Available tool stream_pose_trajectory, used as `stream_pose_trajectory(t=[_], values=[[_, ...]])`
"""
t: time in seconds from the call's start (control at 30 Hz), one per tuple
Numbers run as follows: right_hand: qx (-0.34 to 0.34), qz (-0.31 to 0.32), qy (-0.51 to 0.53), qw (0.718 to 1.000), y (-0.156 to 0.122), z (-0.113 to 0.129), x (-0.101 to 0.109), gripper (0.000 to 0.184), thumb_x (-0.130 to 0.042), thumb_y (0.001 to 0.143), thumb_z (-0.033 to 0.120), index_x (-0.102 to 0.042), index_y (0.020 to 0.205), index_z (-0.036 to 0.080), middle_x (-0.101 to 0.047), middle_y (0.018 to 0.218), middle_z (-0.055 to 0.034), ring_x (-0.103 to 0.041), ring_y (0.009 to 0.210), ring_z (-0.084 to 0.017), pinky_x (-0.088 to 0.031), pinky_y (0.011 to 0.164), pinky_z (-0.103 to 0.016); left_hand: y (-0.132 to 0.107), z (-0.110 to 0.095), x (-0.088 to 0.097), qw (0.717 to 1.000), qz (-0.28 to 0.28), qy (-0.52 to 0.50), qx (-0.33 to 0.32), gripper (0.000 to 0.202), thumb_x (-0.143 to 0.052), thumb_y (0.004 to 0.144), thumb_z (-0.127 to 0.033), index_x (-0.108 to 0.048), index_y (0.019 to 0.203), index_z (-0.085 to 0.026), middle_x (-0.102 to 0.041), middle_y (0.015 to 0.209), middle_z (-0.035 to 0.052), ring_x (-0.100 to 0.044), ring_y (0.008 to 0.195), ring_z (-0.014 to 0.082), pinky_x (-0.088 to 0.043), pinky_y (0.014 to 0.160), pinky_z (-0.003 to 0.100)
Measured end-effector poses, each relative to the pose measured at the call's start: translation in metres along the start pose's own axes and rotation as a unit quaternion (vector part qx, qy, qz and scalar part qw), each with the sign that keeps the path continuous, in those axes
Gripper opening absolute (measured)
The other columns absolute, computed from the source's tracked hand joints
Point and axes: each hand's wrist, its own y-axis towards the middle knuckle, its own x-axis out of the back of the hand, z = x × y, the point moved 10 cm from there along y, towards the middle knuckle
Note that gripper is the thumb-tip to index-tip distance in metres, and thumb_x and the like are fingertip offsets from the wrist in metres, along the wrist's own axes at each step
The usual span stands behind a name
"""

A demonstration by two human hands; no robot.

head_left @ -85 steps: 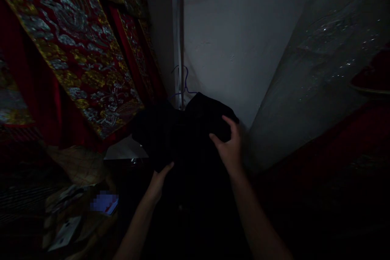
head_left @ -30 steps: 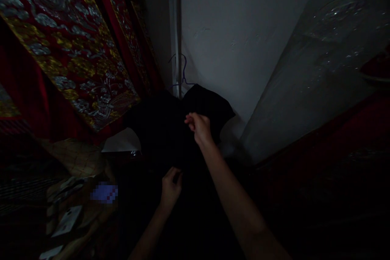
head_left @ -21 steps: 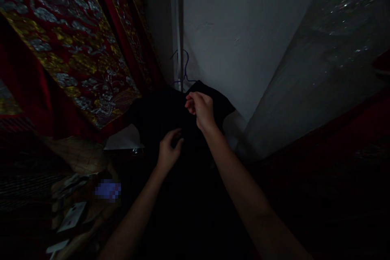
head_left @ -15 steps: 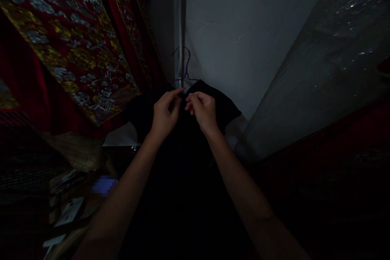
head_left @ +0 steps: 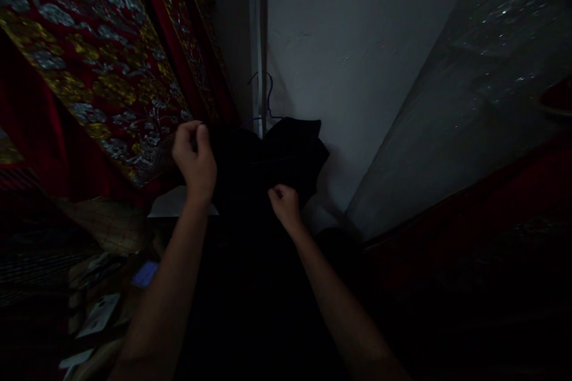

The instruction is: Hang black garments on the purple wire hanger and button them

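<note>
A black garment [head_left: 286, 140] with short sleeves hangs on a thin purple hanger [head_left: 270, 95] in front of a pale wall. My left hand [head_left: 196, 158] is closed in a pinch at the garment's left shoulder, thumb and forefinger together on the dark cloth. Lower down, at the front of the garment, my right hand [head_left: 285, 205] is also closed, with its fingertips pinching the cloth. The darkness hides the garment's folds and much of its outline.
Red cloth with gold and silver embroidery [head_left: 102, 71] hangs on the left. A narrow pale strip [head_left: 259, 24] runs down behind the hanger. Clear plastic sheeting [head_left: 447, 113] covers the right side. At lower left lie a phone-like object [head_left: 100, 312] and a small blue item [head_left: 145, 274].
My hands have moved apart from the garment's neckline: the left one out to the left shoulder, the right one down the front. The garment's right side has shifted inward.
</note>
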Motion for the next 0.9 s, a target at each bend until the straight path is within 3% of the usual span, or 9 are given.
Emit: stream_pose_trajectory(t=[0.07, 0.17, 0.2, 0.27, 0.4, 0.5, 0.67, 0.8, 0.9], values=[[-0.02, -0.004, 0.031, 0.999, -0.021, -0.01, 0.002, 0.024, -0.051, 0.076, 0.035, -0.051, 0.057, 0.021, -0.044, 0.052, 0.0045, -0.044, 0.053, -0.012, -0.028, 0.053, -0.025, 0.002, 0.055, 0.039, 0.979, -0.071, -0.096, 0.165, 0.017, -0.051, 0.097, -0.021, -0.056, 0.081, -0.017, -0.059, 0.074, -0.0025, -0.057, 0.072, 0.0113, -0.047, 0.078, 0.025], [-0.068, -0.011, 0.097, 0.993, -0.052, -0.017, 0.005, 0.024, -0.052, 0.075, 0.037, -0.053, 0.058, 0.021, -0.044, 0.05, 0.0053, -0.042, 0.049, -0.011, -0.028, 0.049, -0.024, -0.049, 0.129, 0.072, 0.866, -0.114, -0.229, 0.431, 0.03, -0.044, 0.096, -0.015, -0.045, 0.066, -0.019, -0.048, 0.054, -0.0057, -0.048, 0.051, 0.0084, -0.045, 0.063, 0.021], [-0.085, -0.015, 0.124, 0.988, -0.06, -0.019, 0.005, 0.024, -0.053, 0.074, 0.039, -0.054, 0.059, 0.021, -0.043, 0.049, 0.0055, -0.041, 0.048, -0.011, -0.028, 0.048, -0.024, -0.071, 0.141, 0.084, 0.837, -0.138, -0.245, 0.469, 0.031, -0.046, 0.094, -0.013, -0.045, 0.064, -0.019, -0.046, 0.051, -0.0062, -0.046, 0.046, 0.0076, -0.043, 0.059, 0.02], [-0.115, -0.025, 0.177, 0.977, -0.073, -0.023, 0.007, 0.025, -0.053, 0.075, 0.042, -0.054, 0.061, 0.021, -0.043, 0.046, 0.0059, -0.04, 0.044, -0.011, -0.028, 0.046, -0.023, -0.108, 0.149, 0.096, 0.82, -0.142, -0.271, 0.483, 0.028, -0.053, 0.091, -0.017, -0.047, 0.063, -0.019, -0.049, 0.05, -0.0061, -0.049, 0.046, 0.0076, -0.043, 0.057, 0.018], [-0.145, -0.044, 0.219, 0.964, -0.081, -0.042, 0.014, 0.029, -0.054, 0.075, 0.047, -0.054, 0.062, 0.022, -0.045, 0.047, 0.0049, -0.04, 0.044, -0.011, -0.03, 0.046, -0.024, -0.167, 0.145, 0.085, 0.802, -0.122, -0.294, 0.506, 0.021, -0.059, 0.086, -0.022, -0.055, 0.065, -0.019, -0.06, 0.057, -0.0045, -0.06, 0.059, 0.0095, -0.048, 0.067, 0.02], [-0.135, -0.026, 0.181, 0.974, -0.078, -0.049, 0.021, 0.026, -0.054, 0.074, 0.043, -0.056, 0.061, 0.021, -0.051, 0.052, 0.0025, -0.047, 0.051, -0.013, -0.037, 0.054, -0.026, -0.184, 0.13, 0.06, 0.78, -0.109, -0.317, 0.528, 0.011, -0.067, 0.081, -0.022, -0.061, 0.073, -0.018, -0.066, 0.068, -0.0035, -0.062, 0.066, 0.0084, -0.048, 0.071, 0.019], [-0.086, 0.027, 0.153, 0.984, -0.083, -0.02, 0.021, 0.014, -0.059, 0.073, 0.033, -0.062, 0.079, 0.021, -0.063, 0.075, -0.0014, -0.061, 0.077, -0.019, -0.046, 0.074, -0.03, -0.188, 0.078, 0.018, 0.833, 0.002, -0.28, 0.476, 0.027, -0.084, 0.067, -0.034, -0.067, 0.08, -0.018, -0.067, 0.076, -0.002, -0.063, 0.073, 0.0111, -0.05, 0.078, 0.023], [-0.009, 0.073, 0.17, 0.983, -0.091, 0.023, 0.006, 0.038, -0.062, 0.075, 0.023, -0.057, 0.113, 0.023, -0.067, 0.11, -0.0055, -0.062, 0.105, -0.02, -0.047, 0.094, -0.032, -0.204, 0.039, -0.006, 0.879, 0.097, -0.195, 0.424, 0.027, -0.081, 0.072, -0.04, -0.073, 0.086, -0.019, -0.07, 0.087, 0.001, -0.065, 0.085, 0.0163, -0.051, 0.083, 0.026], [-0.004, 0.07, 0.139, 0.988, -0.086, 0.035, 0.004, 0.019, -0.055, 0.081, 0.026, -0.057, 0.1, 0.022, -0.067, 0.099, -0.0045, -0.062, 0.093, -0.019, -0.048, 0.086, -0.03, -0.198, 0.017, -0.013, 0.914, 0.151, -0.141, 0.349, 0.023, -0.072, 0.082, -0.042, -0.073, 0.089, -0.02, -0.069, 0.089, 0.0025, -0.064, 0.087, 0.0185, -0.05, 0.082, 0.026]])
